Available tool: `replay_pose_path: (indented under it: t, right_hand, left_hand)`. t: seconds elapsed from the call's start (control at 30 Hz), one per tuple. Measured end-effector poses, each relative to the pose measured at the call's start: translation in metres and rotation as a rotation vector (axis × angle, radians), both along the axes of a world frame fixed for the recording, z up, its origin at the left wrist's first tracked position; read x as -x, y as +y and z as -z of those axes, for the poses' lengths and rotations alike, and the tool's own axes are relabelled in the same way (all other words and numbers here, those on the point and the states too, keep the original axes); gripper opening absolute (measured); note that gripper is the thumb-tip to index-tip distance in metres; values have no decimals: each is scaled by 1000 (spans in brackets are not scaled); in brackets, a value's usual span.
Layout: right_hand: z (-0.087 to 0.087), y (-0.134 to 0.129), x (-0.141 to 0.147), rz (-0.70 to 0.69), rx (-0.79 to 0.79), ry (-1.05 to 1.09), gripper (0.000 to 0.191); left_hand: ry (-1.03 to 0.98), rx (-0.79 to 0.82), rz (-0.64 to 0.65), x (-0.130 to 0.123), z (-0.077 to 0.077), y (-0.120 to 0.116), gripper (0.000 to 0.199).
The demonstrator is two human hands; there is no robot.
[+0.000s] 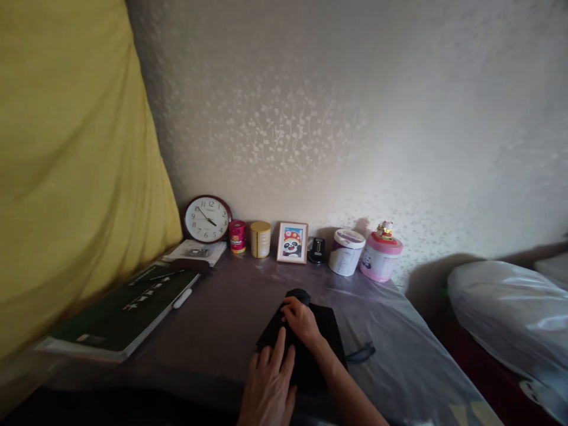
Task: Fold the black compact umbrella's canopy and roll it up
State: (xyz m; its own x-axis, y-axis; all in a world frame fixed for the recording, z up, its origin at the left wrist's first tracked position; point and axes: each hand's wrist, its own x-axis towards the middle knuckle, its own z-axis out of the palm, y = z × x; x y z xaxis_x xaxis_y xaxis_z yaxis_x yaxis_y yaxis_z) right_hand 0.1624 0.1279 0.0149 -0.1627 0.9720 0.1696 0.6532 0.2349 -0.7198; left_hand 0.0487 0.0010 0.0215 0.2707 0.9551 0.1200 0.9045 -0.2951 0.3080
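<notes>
Black cloth [327, 325] near the bench [213, 337] front edge, left hand [268, 378] spread over it, right hand [300, 320] curled on it, pinch unclear

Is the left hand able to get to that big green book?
Probably yes: the left hand seems just laid on the black fabric item, and nothing tall stands between it and the green book.

Black fabric [307, 367], book [119, 316] on table [217, 337]
</notes>
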Motion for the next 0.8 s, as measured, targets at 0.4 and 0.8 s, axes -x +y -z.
replay_pose_path:
  t: [0.4,0.8]
  right_hand:
    - [15,-33,-25,-304,-456,-179,25]
    - [12,50,-49,15,-416,-354,30]
  left_hand:
    - [57,-1,16,-8,58,19,77]
    - [154,-66,2,-7,82,25,87]
